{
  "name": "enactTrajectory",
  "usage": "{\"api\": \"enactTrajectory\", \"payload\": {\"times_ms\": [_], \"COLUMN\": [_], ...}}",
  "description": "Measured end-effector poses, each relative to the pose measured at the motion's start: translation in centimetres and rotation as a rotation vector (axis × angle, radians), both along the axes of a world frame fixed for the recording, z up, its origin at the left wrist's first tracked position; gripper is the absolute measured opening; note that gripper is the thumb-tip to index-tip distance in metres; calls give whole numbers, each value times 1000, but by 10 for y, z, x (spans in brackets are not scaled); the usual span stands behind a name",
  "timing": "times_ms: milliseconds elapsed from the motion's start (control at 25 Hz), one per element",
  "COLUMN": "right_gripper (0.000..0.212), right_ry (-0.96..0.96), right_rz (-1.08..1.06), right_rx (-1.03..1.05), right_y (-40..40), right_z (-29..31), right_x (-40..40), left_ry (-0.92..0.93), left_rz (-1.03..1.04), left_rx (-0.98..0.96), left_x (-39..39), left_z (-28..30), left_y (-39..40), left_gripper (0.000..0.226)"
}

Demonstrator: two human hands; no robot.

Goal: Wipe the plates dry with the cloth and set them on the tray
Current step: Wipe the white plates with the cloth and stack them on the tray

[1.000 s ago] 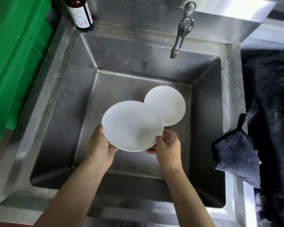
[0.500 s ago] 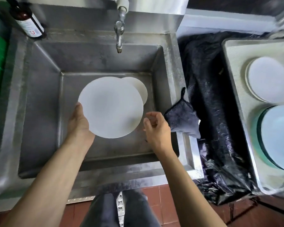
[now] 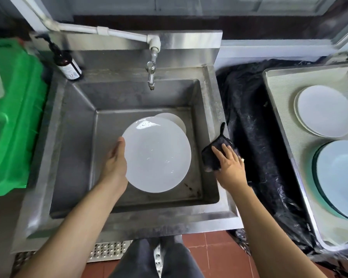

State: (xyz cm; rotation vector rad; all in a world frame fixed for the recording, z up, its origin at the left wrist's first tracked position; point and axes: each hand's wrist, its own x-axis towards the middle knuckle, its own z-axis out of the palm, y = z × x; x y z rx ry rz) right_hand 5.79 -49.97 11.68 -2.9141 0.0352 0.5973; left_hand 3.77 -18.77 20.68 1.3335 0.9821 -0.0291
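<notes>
steel sink (image 3: 72, 125) is the biggest thing i see, its basin spreading beyond the fingertips of my left hand (image 3: 116, 163). off past my right hand (image 3: 230, 165), well apart, sits the metal tray (image 3: 279, 109) with a white plate stack (image 3: 324, 111) and pale blue dishes (image 3: 342, 177). black plastic sheeting (image 3: 255, 125) lies between sink and tray. my left fingers curl under the rim of the large white plate (image 3: 157, 154), thumb along its edge, holding it over the basin; a smaller plate (image 3: 178, 121) peeks out beyond it. my right fingers lie spread and fairly straight on the dark cloth (image 3: 213, 155), which drapes the sink's right rim.
</notes>
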Motion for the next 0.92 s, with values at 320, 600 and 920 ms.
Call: {"api": "enactTrajectory", "payload": {"times_ms": [320,600,920], "right_gripper": [45,42,59], "right_ry": [-437,-810,-663], "right_rz": [-363,-128,177], "right_rx": [571,723,920], "right_y": [24,114,187], "right_z": [42,133,143], "right_x": [10,8,-13], "left_ry": [-45,-99,-237], "left_rz": [-27,-75,-85], "left_rx": [6,-7,30], "left_x": [-2,1,8], "left_z": [35,69,106], "left_y": [-9,-11,15], "left_gripper": [48,46,23]}}
